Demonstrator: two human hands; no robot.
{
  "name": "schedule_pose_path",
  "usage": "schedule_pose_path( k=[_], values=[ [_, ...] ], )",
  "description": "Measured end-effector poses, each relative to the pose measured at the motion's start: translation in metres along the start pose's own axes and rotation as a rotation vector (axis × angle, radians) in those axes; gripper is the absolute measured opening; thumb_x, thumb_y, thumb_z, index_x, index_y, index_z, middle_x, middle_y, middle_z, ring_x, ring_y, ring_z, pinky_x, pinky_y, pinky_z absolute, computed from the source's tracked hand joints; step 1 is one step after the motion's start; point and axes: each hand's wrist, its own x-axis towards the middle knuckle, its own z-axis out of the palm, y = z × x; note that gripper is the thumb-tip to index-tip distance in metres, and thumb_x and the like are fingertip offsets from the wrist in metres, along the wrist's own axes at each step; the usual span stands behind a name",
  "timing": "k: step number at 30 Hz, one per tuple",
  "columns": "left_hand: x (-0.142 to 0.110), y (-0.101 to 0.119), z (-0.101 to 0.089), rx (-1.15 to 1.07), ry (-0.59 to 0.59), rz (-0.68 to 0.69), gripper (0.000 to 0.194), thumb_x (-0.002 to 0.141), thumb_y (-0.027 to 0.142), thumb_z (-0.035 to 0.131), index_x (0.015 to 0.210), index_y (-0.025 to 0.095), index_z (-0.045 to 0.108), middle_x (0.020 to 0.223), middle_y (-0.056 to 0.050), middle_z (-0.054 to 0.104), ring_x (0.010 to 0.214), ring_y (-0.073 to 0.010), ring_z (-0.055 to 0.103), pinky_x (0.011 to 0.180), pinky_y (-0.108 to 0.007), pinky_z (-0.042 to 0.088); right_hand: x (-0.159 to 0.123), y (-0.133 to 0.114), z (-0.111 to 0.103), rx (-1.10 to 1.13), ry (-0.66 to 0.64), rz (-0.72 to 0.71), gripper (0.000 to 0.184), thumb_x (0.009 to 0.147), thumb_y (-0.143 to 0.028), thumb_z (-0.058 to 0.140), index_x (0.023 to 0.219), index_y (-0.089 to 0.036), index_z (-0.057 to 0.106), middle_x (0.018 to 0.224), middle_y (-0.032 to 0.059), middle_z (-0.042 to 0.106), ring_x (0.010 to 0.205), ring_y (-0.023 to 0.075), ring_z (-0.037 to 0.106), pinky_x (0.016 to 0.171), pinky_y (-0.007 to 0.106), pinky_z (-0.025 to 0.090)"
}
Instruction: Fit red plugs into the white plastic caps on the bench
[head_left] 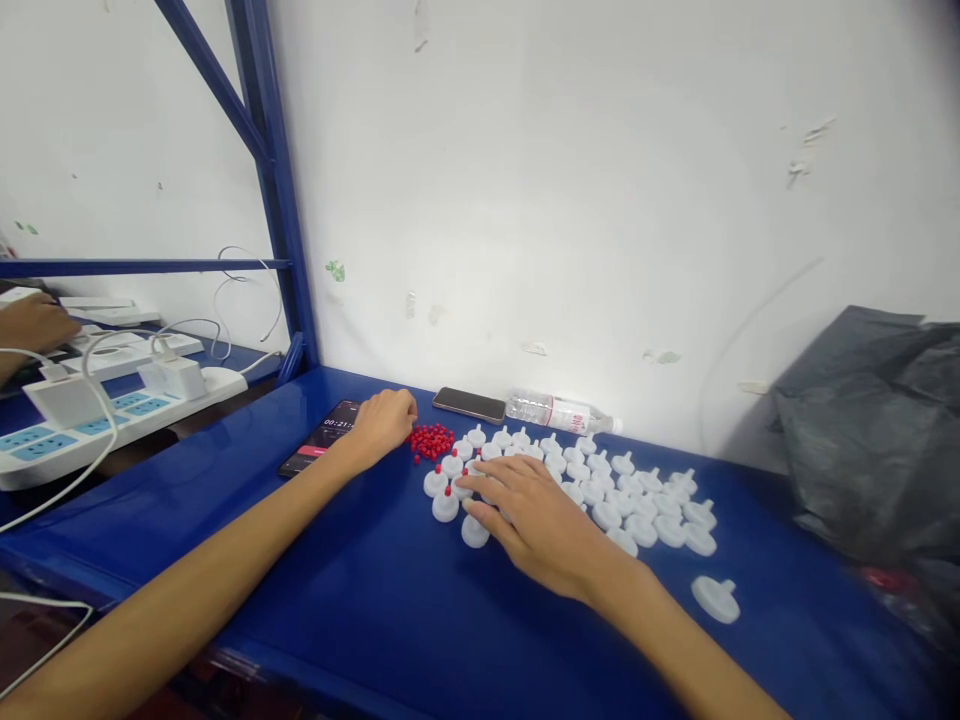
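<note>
My left hand [386,422] is at the left edge of a pile of small red caps [430,442], its fingers curled inward. Whatever its fingertips hold, if anything, is hidden. My right hand [536,515] lies palm down over the left part of a group of white funnel-shaped lids with spouts [592,490], its fingers stretched out and somewhat apart. Near its fingertips, several white lids carry red caps on their spouts, one of them a front lid [445,505]. Another white lid [474,532] sits just below my right thumb. The right hand hides some lids.
A phone showing a timer [322,440] lies beneath my left forearm. Against the wall are a dark phone [469,405] and a plastic bottle [562,411] on its side. One lid [716,599] lies apart. A grey bag [870,430] stands right; a power strip [135,415], left, near another person's hand [34,325].
</note>
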Motion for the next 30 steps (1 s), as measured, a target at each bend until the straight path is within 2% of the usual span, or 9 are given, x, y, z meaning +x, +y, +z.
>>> schedule_pose_path(
  k=[4, 7, 11, 15, 21, 25, 30],
  values=[
    [0.002, -0.005, 0.003, -0.038, 0.013, 0.013, 0.014, 0.106, 0.013, 0.083, 0.102, 0.021, 0.092, 0.100, -0.015, 0.094, 0.102, -0.0337, 0.090, 0.100, -0.043, 0.069, -0.003, 0.000, 0.006, -0.060, -0.027, -0.001, 0.039, 0.132, -0.036, 0.065, 0.162, -0.038, 0.089, 0.166, 0.0059, 0.093, 0.157, 0.0338, 0.088, 0.135, 0.064, 0.071],
    [0.003, -0.005, 0.004, -0.064, 0.001, 0.008, 0.013, 0.105, 0.013, 0.085, 0.099, 0.022, 0.092, 0.097, -0.013, 0.093, 0.099, -0.0328, 0.089, 0.101, -0.042, 0.068, -0.002, 0.002, 0.009, -0.070, -0.033, -0.017, 0.038, 0.132, -0.034, 0.065, 0.160, -0.037, 0.090, 0.163, 0.0046, 0.095, 0.155, 0.0316, 0.089, 0.136, 0.058, 0.070],
    [0.000, 0.001, 0.001, -0.074, -0.007, -0.017, 0.019, 0.110, 0.016, 0.086, 0.092, 0.023, 0.088, 0.096, -0.014, 0.091, 0.099, -0.0346, 0.089, 0.102, -0.043, 0.065, 0.000, 0.000, 0.011, -0.090, -0.041, -0.063, 0.033, 0.131, -0.030, 0.066, 0.152, -0.030, 0.091, 0.156, 0.0075, 0.098, 0.150, 0.0307, 0.091, 0.136, 0.054, 0.068],
    [-0.005, 0.006, -0.005, -0.043, -0.005, -0.034, 0.028, 0.115, 0.019, 0.080, 0.087, 0.022, 0.084, 0.093, -0.015, 0.089, 0.102, -0.0353, 0.089, 0.103, -0.044, 0.064, 0.001, -0.002, 0.010, -0.074, -0.043, -0.036, 0.033, 0.134, -0.033, 0.064, 0.156, -0.028, 0.088, 0.157, 0.0091, 0.097, 0.150, 0.0297, 0.091, 0.138, 0.055, 0.064],
    [-0.005, 0.007, -0.009, 0.010, 0.014, -0.059, 0.027, 0.118, 0.023, 0.072, 0.095, 0.019, 0.086, 0.102, -0.021, 0.092, 0.104, -0.0384, 0.090, 0.103, -0.048, 0.066, 0.005, 0.001, 0.011, -0.070, -0.074, -0.013, 0.038, 0.134, -0.038, 0.063, 0.162, -0.035, 0.088, 0.168, 0.0076, 0.092, 0.156, 0.0305, 0.087, 0.137, 0.057, 0.064],
    [-0.005, 0.009, -0.008, 0.012, 0.047, -0.046, 0.028, 0.120, 0.025, 0.068, 0.104, 0.018, 0.089, 0.109, -0.023, 0.094, 0.107, -0.0393, 0.090, 0.104, -0.049, 0.066, 0.008, -0.001, 0.017, -0.100, -0.082, -0.019, 0.041, 0.133, -0.037, 0.063, 0.166, -0.031, 0.087, 0.170, 0.0100, 0.091, 0.160, 0.0343, 0.085, 0.134, 0.059, 0.066],
    [-0.006, 0.016, -0.013, -0.004, 0.107, 0.019, 0.035, 0.124, 0.026, 0.059, 0.107, 0.021, 0.088, 0.112, -0.021, 0.096, 0.110, -0.0384, 0.090, 0.101, -0.045, 0.065, 0.008, -0.001, 0.018, -0.117, -0.012, -0.039, 0.039, 0.132, -0.034, 0.065, 0.162, -0.029, 0.088, 0.163, 0.0103, 0.095, 0.154, 0.0320, 0.089, 0.131, 0.055, 0.067]
  ],
)
